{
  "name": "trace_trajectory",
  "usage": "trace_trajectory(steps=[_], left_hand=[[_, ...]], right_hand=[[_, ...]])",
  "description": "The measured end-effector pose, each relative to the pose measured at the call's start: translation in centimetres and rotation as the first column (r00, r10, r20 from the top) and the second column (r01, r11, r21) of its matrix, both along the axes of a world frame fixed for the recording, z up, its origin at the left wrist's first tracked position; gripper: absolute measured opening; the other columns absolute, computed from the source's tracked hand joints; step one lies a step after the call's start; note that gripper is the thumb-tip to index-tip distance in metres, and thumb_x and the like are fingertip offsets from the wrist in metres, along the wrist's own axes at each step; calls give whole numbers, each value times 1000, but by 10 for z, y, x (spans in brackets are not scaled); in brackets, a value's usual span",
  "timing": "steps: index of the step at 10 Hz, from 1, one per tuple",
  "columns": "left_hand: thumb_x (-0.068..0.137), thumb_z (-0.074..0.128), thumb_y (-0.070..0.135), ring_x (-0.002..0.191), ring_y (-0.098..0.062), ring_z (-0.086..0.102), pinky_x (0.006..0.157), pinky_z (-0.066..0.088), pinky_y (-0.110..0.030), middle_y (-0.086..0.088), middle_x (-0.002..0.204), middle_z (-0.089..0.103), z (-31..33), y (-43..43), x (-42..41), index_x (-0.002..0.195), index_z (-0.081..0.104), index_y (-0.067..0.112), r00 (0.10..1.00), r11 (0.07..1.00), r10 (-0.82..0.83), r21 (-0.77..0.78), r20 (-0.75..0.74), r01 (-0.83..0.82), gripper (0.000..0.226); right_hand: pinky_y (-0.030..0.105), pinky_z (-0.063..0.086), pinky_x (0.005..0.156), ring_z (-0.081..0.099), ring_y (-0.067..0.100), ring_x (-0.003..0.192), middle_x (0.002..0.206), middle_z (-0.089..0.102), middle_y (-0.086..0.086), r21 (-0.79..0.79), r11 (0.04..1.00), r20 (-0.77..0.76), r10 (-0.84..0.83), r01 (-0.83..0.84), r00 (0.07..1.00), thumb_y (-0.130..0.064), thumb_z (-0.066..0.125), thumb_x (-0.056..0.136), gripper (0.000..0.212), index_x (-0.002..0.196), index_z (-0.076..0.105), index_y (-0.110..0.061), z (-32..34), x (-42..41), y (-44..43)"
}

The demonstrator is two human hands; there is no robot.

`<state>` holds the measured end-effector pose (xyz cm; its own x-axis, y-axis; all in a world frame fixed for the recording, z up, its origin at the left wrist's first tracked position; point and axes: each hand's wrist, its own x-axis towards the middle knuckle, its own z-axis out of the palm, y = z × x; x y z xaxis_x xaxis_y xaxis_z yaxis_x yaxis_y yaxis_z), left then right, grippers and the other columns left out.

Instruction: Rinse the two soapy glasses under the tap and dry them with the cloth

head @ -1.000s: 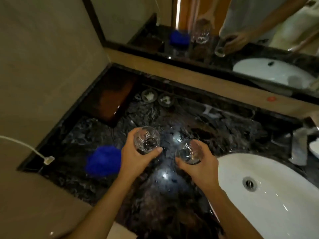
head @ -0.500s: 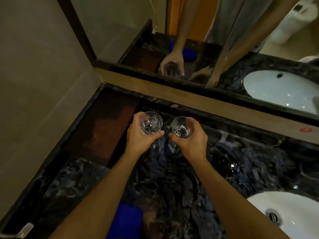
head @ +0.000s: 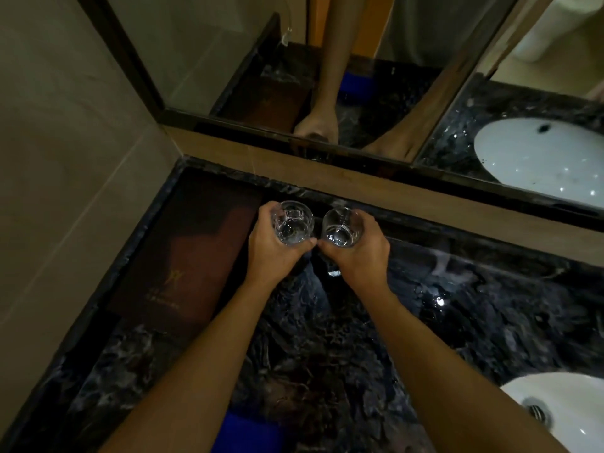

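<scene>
Two clear drinking glasses stand upright side by side at the back of the dark marble counter [head: 457,322], close to the wall strip under the mirror. My left hand [head: 274,253] is wrapped around the left glass [head: 293,225]. The right glass [head: 341,226] is gripped by my right hand [head: 358,256]. Whether their bases touch the counter I cannot tell. The blue cloth [head: 248,431] lies at the counter's near edge between my forearms, partly hidden by my left arm. No tap is in view.
A brown leather tray [head: 183,253] lies in the back left corner beside the left glass. The white sink basin [head: 562,416] is at the bottom right. A mirror [head: 359,76] runs along the back and reflects my arms. A tiled wall [head: 65,158] closes the left side.
Both hands have carried the glasses away from the sink towards the back of the counter and lowered them next to the brown tray. The cloth has slid to the bottom of the view.
</scene>
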<state>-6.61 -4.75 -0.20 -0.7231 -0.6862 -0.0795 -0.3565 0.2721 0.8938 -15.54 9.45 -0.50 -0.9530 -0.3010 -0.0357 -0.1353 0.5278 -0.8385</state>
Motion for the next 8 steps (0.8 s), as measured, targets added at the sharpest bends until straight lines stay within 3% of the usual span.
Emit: trace_trajectory(steps=[2,3,4,5,6,8], left_hand=[[66,95,24,111,-9,57,78,39,4,8,123,58,-5,0,0,132,45,24,1000,1000,-7,3,17,7,83],[68,94,25,115,-7,52,78,34,7,8,127,55,-8,-2,-3,140,45,19,999,1000,-11,4,37,10,87],[72,92,30,126,-10,48,91,35,-7,1,143,53,-5,-2,-5,150,37,18,996,1000,-24,9,89,24,96],[75,91,31,142,-20,43,103,32,-21,-6,157,44,1,0,-4,160,23,16,989,999,-51,19,141,48,110],[78,88,35,147,-24,36,107,28,-23,-9,161,37,12,6,5,162,16,13,979,994,-62,-75,195,78,113],[93,64,57,158,-26,10,125,22,-43,-8,171,13,45,27,46,163,8,13,943,917,-47,-359,329,171,100]], right_hand=[[31,50,100,61,22,121,133,63,7,47,999,-10,-8,9,1000,-39,97,62,92,138,54,-10,-4,-2,-1],[29,46,101,58,23,125,138,59,10,73,997,-10,8,-7,1000,-42,96,62,97,141,52,-8,-4,-4,0],[26,42,101,55,25,129,142,56,12,92,995,-8,30,-29,1000,-44,96,62,102,144,48,-7,0,-2,4],[37,42,108,49,28,135,147,51,15,118,991,-11,67,-66,998,-45,95,62,109,150,42,-8,5,-1,10],[43,40,111,44,32,138,149,47,18,175,979,-81,123,-107,989,-48,89,71,106,153,37,-6,18,2,20],[52,38,115,34,39,143,152,38,23,381,908,-349,315,-173,883,-57,66,90,91,156,30,-6,49,14,49]])
